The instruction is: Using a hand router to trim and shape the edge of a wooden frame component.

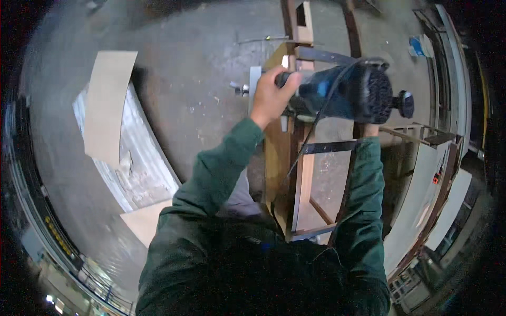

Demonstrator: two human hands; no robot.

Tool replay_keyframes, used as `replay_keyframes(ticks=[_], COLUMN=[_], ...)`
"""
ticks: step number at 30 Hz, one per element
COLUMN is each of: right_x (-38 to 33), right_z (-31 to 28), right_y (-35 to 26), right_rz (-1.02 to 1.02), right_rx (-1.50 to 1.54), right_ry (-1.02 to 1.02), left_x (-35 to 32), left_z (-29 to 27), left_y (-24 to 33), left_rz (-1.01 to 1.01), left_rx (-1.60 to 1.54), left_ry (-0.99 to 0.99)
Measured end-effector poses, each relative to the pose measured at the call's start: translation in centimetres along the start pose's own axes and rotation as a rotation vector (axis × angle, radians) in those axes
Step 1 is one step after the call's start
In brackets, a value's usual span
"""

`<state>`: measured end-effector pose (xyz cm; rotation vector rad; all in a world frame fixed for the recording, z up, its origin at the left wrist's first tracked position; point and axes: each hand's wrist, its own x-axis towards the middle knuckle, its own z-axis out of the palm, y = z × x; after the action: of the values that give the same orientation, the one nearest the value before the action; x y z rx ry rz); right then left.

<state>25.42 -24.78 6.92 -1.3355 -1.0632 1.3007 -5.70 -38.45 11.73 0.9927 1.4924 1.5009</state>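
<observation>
A bulky blue corded power tool (332,95), which looks like a router, lies tilted across a wooden frame in front of me. Its black vented end points to the right, with a round black knob (405,104) beyond it. My left hand (274,97) is wrapped round a black handle on the tool's left side. My right hand (371,130) is behind and under the body; only a bit near the wrist shows, and its fingers are hidden. The black cord (320,113) hangs over the body toward me. A grey plate (254,89) stands left of my left hand.
The wooden frame (278,158), with dark metal crossbars (331,147), runs away from me. At left, a beige board (109,105) rests on a silvery wrapped panel (139,174). White panels (414,205) lean on a rack at right. A blue-and-white container (420,46) sits far right.
</observation>
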Motion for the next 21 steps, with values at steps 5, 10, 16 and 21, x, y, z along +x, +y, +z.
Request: replay_keyframes(ticks=[5,10,16,21], right_x=[-4.4,-20.1,-30.5,-39.1], right_z=[-0.6,9.4,11.4,10.3], right_y=[-2.1,-12.0,-10.8,-11.1], right_rz=[-0.155,-0.232,-0.32,-0.319], right_rx=[-0.137,-0.179,-0.238,-0.225], right_ry=[-0.035,-0.285,-0.247,-0.213], left_x=[-1.1,-6.9,-11.7,-17.0], left_z=[-0.4,-12.1,-19.1,-15.4], left_y=[2.8,3.1,0.9,6.5], left_rz=[0.0,-0.23,0.262,0.652], left_rx=[0.098,-0.127,0.185,0.533], left_ry=[-0.009,-0.098,-0.29,-0.391])
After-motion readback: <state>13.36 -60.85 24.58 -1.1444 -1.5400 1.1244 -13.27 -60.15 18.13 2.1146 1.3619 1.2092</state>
